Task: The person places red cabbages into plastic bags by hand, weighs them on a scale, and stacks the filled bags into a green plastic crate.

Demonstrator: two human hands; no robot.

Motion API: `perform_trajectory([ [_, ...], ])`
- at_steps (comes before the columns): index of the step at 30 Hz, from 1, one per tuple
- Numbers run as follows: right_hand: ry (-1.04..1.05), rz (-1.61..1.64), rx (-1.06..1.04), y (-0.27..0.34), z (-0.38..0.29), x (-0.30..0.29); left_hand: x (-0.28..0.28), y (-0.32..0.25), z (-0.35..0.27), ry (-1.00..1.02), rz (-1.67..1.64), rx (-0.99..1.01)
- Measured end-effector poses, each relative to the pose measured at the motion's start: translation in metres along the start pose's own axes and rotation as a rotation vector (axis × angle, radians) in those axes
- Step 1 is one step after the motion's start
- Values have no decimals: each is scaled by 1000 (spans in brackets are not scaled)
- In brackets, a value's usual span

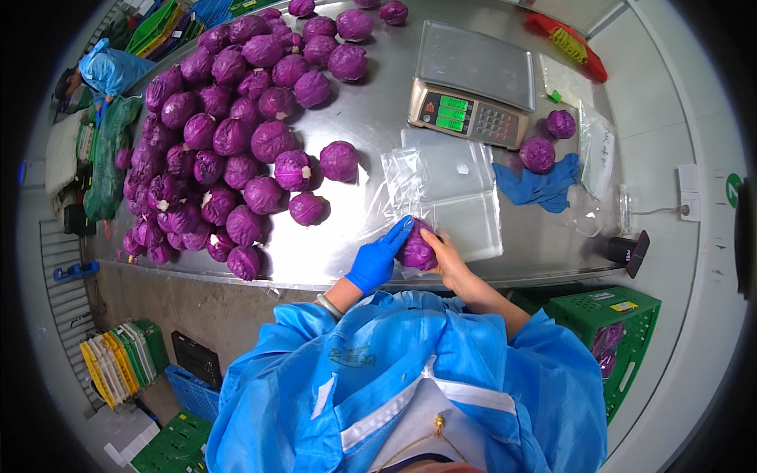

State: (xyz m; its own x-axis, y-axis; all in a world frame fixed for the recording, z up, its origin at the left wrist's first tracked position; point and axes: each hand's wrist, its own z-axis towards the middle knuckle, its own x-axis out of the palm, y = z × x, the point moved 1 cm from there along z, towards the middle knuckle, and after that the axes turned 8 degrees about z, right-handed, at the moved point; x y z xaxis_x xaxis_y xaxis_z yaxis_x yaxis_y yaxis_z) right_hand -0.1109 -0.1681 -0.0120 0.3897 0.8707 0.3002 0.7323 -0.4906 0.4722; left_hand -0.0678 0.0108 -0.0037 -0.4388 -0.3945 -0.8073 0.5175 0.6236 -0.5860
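Observation:
A red cabbage (417, 247) is held between my two hands at the front edge of the steel table (331, 248). My left hand (378, 257), in a blue glove, presses on its left side. On its right side, my bare right hand (446, 257) grips it with the thumb on top. Clear plastic bags (461, 207) lie flat just beyond, partly under the cabbage and my hands. Whether the held cabbage is inside a bag, I cannot tell. A single cabbage (339, 161) and another one (306, 209) sit left of the bags.
A large heap of red cabbages (230, 136) covers the table's left. Behind the bags stands a digital scale (473, 83). Two cabbages (537, 155) and a blue glove (541, 180) lie at right. A green crate (627, 349) stands below right. A person (112, 71) works at far left.

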Motion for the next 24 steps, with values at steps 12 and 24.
perform_trajectory([
  [12, -273, -1251, -1000, -22, 12, 32, -30, 12, -41, -68, 80, 184],
  [24, -86, -1444, -1333, -82, -88, -20, 1, -25, -156, -754, 246, -303],
])
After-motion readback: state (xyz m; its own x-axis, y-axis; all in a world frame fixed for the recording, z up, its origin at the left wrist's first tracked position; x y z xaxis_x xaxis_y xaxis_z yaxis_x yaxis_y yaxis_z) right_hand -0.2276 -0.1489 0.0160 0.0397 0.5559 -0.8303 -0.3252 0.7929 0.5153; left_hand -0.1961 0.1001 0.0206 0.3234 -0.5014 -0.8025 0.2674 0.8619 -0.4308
